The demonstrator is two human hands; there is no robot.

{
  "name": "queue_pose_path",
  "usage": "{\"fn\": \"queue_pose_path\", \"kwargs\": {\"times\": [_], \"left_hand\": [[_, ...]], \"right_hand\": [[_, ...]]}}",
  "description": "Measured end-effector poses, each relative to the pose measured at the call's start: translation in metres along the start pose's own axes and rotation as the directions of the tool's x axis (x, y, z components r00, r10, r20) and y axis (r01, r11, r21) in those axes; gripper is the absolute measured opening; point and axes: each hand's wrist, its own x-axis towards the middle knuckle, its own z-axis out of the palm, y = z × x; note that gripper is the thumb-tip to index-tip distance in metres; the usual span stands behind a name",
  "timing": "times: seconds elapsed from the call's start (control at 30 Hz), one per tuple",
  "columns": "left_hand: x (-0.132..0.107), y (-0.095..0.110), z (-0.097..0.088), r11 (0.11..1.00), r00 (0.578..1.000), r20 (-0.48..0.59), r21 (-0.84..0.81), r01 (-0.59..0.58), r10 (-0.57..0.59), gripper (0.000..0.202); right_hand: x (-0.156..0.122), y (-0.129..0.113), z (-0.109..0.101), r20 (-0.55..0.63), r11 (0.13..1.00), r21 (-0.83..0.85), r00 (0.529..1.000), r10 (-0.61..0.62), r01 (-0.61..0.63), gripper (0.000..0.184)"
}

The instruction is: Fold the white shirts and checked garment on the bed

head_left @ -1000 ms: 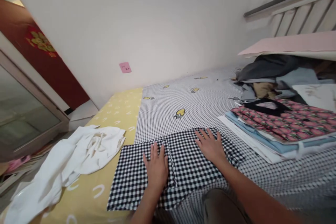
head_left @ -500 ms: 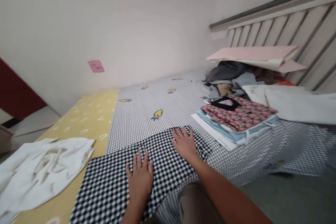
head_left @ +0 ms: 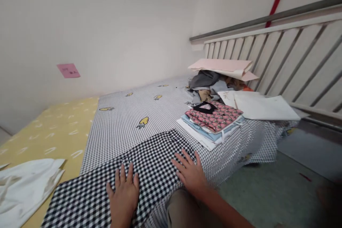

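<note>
The left hand (head_left: 124,194) lay open and flat, palm down, fingers slightly spread, on the checked cloth (head_left: 152,156). The right hand (head_left: 190,174) lay open the same way on the cloth's right end, at two o'clock from the left hand. Neither hand gripped anything. The cloth was spread flat along the near edge of the bed, over the finer-checked sheet (head_left: 120,121) and partly over the yellow sheet (head_left: 53,128). A white garment (head_left: 24,185) lay crumpled at nine o'clock from the left hand, apart from the cloth. A folded stack (head_left: 213,121) sat at one o'clock from the right hand, near the cloth's far corner. Beyond the stack, at twelve o'clock, loose clothes (head_left: 208,80) were heaped under a pink board (head_left: 221,66). A white sheet (head_left: 264,108) lay at three o'clock from the stack, by the rails (head_left: 280,53).
</note>
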Motion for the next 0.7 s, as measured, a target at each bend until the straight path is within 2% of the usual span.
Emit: {"fn": "queue_pose_path", "kwargs": {"times": [0.07, 0.1, 0.17, 0.23, 0.27, 0.33, 0.37, 0.43, 0.57, 0.7], "left_hand": [[0.001, 0.001, -0.001, 1.000, 1.000, -0.002, 0.006, 0.002, -0.002, 0.056], [0.001, 0.001, -0.002, 1.000, 1.000, -0.003, 0.011, 0.001, -0.001, 0.055], [0.001, 0.002, -0.004, 1.000, 1.000, 0.008, 0.011, 0.001, -0.001, 0.055], [0.000, 0.002, -0.005, 1.000, 1.000, 0.022, 0.001, 0.005, -0.005, 0.055], [0.000, 0.001, -0.005, 1.000, 1.000, 0.022, -0.003, 0.004, -0.004, 0.056], [0.001, 0.001, -0.004, 1.000, 1.000, 0.008, -0.009, 0.002, -0.002, 0.056], [0.001, 0.001, -0.003, 1.000, 1.000, 0.000, -0.011, 0.001, -0.001, 0.055], [0.001, 0.001, -0.003, 1.000, 1.000, -0.013, -0.014, 0.005, -0.005, 0.055], [0.000, 0.002, -0.008, 0.999, 1.000, 0.023, -0.025, 0.021, -0.020, 0.055], [0.000, 0.002, -0.009, 1.000, 0.999, 0.041, -0.023, 0.018, -0.017, 0.055]], "right_hand": [[-0.004, 0.018, -0.004, -0.078, 0.996, 0.017, 0.993, 0.083, -0.082, 0.051], [-0.004, 0.026, -0.005, -0.118, 0.989, 0.086, 0.984, 0.130, -0.120, 0.051], [-0.002, 0.039, -0.005, -0.213, 0.904, 0.385, 0.935, 0.282, -0.185, 0.046], [0.002, 0.050, -0.002, -0.263, 0.707, 0.680, 0.836, 0.481, -0.193, 0.044], [0.004, 0.055, 0.001, -0.262, 0.608, 0.771, 0.776, 0.574, -0.190, 0.045], [0.007, 0.064, 0.004, -0.232, 0.482, 0.852, 0.679, 0.697, -0.204, 0.050], [0.008, 0.067, 0.005, -0.213, 0.448, 0.868, 0.652, 0.727, -0.215, 0.052], [0.008, 0.071, 0.005, -0.167, 0.367, 0.907, 0.620, 0.767, -0.209, 0.052], [0.004, 0.066, -0.003, -0.066, 0.213, 0.961, 0.604, 0.794, -0.175, 0.048], [-0.007, 0.051, -0.010, 0.095, -0.005, 0.988, 0.578, 0.810, -0.156, 0.050]]}}
